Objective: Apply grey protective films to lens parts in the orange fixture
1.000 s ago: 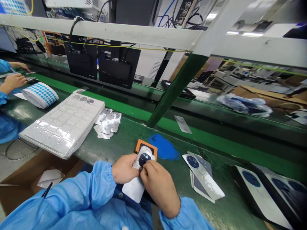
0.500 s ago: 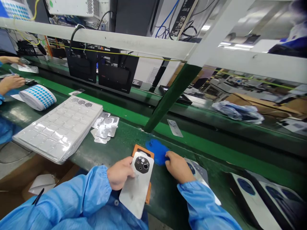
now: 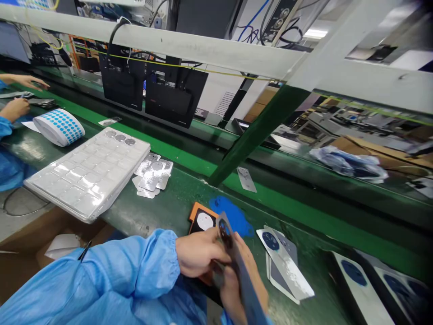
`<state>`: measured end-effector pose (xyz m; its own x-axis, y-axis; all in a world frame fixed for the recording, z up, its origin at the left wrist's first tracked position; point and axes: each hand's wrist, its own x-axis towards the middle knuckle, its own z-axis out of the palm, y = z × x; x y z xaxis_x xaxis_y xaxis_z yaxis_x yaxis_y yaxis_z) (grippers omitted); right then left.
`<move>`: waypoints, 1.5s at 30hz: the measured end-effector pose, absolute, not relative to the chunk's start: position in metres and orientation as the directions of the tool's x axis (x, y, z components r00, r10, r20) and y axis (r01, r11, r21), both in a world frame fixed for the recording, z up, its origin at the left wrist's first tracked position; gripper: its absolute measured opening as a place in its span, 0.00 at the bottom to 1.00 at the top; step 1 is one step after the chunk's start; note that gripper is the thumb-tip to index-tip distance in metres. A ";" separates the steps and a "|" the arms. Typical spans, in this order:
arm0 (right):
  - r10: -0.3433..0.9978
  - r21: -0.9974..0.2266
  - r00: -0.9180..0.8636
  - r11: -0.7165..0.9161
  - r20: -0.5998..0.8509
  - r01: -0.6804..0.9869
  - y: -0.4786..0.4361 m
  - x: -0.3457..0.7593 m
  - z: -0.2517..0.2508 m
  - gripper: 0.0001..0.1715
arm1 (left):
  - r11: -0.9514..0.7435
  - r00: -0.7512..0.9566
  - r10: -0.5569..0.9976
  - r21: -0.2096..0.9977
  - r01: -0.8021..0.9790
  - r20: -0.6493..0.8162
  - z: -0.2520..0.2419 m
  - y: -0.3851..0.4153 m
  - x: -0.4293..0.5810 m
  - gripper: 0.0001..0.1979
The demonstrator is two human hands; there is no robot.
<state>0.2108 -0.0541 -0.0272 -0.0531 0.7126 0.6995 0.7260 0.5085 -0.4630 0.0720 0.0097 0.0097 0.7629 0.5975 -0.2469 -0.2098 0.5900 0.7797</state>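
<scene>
A phone back cover point(image 3: 241, 266) with a round camera area stands nearly edge-on in front of me, held between both hands. My left hand point(image 3: 201, 253) is closed, its fingers pinching the near side of the cover close to the camera end. Around the cover's other side wraps my right hand point(image 3: 233, 289), with fingers showing on both faces. Just behind my left hand lies an orange-framed fixture point(image 3: 195, 212) with a white disc point(image 3: 204, 220) on its black middle, partly hidden. Beyond the cover is a flat blue sheet point(image 3: 233, 215) on the green bench.
Loose phone covers point(image 3: 287, 264) lie to the right, with more covers point(image 3: 365, 289) farther right. On the left are silver film pieces point(image 3: 155, 175), stacked clear trays point(image 3: 88, 171) and a blue-dotted label roll point(image 3: 62, 126). A co-worker's hand point(image 3: 15, 109) works far left. A green post point(image 3: 250, 140) rises behind.
The cover has turned from face-up to nearly edge-on. My right hand has left the blue sheet and come to the cover. The view has shifted slightly.
</scene>
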 end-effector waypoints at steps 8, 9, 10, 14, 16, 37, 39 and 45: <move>0.714 -0.066 -0.521 0.616 0.468 0.785 -0.003 0.256 -0.025 0.22 | -0.343 0.337 0.919 0.842 0.416 0.207 -0.045 0.039 0.016 0.13; 0.706 -0.047 -0.543 0.628 0.455 0.777 0.001 0.257 -0.032 0.22 | -0.369 0.344 0.910 0.834 0.410 0.234 -0.050 0.040 0.015 0.13; 0.703 -0.043 -0.555 0.635 0.446 0.771 0.003 0.256 -0.039 0.21 | -0.399 0.356 0.897 0.825 0.400 0.261 -0.054 0.040 0.015 0.13; 0.711 -0.083 -0.542 0.636 0.448 0.767 0.004 0.250 -0.053 0.22 | -0.457 0.354 0.876 0.799 0.390 0.329 -0.060 0.038 0.018 0.12; 0.712 -0.091 -0.537 0.636 0.452 0.766 0.003 0.247 -0.053 0.22 | -0.447 0.335 0.884 0.802 0.396 0.327 -0.058 0.039 0.018 0.11; 0.821 -0.232 -0.512 0.565 0.250 0.792 0.001 0.238 -0.043 0.24 | -0.567 0.450 0.813 0.681 0.464 0.370 -0.042 0.058 0.028 0.13; 0.823 -0.230 -0.525 0.566 0.218 0.792 -0.005 0.240 -0.034 0.25 | -0.591 0.529 0.790 0.618 0.518 0.311 -0.038 0.062 0.033 0.12; 0.751 -0.296 -0.659 0.639 0.038 0.710 0.016 0.254 0.001 0.50 | -0.644 0.635 0.740 0.507 0.574 0.221 -0.036 0.062 0.038 0.09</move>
<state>0.2538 0.0157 0.0005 -0.6594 0.7509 0.0377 0.7104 0.6387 -0.2956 0.0377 0.0623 -0.0364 0.6348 0.7403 0.2215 0.5735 -0.6435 0.5069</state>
